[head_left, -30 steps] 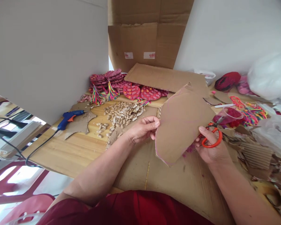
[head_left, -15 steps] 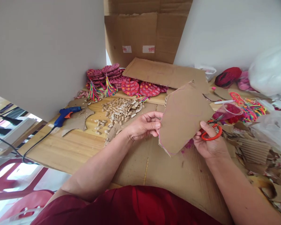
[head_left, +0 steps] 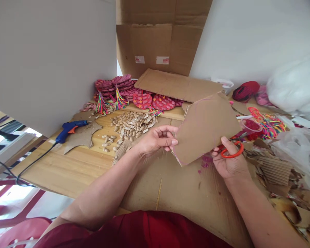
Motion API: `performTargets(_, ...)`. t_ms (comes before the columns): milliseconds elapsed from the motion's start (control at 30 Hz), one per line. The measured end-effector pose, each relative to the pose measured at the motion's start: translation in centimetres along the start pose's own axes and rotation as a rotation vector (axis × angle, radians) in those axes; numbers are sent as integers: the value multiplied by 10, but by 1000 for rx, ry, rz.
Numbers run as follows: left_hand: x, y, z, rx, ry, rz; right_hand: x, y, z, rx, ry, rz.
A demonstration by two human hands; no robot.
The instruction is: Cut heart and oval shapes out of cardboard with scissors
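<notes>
Between my two hands a cut piece of brown cardboard (head_left: 205, 127) is held up, tilted, above the work surface. My left hand (head_left: 158, 140) pinches its left edge between thumb and fingers. At its lower right edge, my right hand (head_left: 229, 158) grips the cardboard with the thumb on top. Red-handled scissors (head_left: 232, 150) also sit in my right hand, a handle loop round the thumb side and the blades pointing away. Beneath lies a flat cardboard sheet (head_left: 181, 193) with purple stains.
Peanuts (head_left: 134, 124) lie heaped left of centre, near a blue glue gun (head_left: 69, 130) on a cardboard scrap. Behind are stacked pink decorated pieces with tassels (head_left: 113, 89) and a large cardboard panel (head_left: 178, 82). Cardboard scraps (head_left: 276, 168) and a plastic bag (head_left: 297, 144) crowd the right.
The cardboard piece has turned clockwise and tipped flatter, its lower tip rising a little. Both hands keep hold of it, and the scissors stay in my right hand.
</notes>
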State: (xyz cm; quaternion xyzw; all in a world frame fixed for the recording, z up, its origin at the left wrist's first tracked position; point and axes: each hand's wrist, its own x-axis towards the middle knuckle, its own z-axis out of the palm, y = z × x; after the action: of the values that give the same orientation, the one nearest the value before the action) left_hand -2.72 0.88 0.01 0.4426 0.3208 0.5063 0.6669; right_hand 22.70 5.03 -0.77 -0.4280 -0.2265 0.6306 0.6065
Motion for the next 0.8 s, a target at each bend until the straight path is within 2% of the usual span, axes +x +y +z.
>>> performTargets(100, 0, 0, 3, 45, 23, 27, 1, 0, -1, 1, -2, 8)
performTargets(267, -5, 4, 15, 41, -30, 44, 3, 1, -4, 3, -30, 43)
performTargets(367, -9, 6, 24, 121, -34, 104, 3, 1, -4, 11, -42, 53)
performTargets(433, -12, 7, 30, 269, 21, 223, 3, 0, -4, 1, -61, 44)
performTargets(533, -15, 9, 36, 576, 162, 504, 3, -4, -3, -11, -69, 4)
performTargets(633, -15, 9, 38, 794, 250, 737, 1, -11, 1, 56, -55, -55)
performTargets(800, -15, 9, 37, 915, 287, 938, -2, -23, 8, 113, -28, -166)
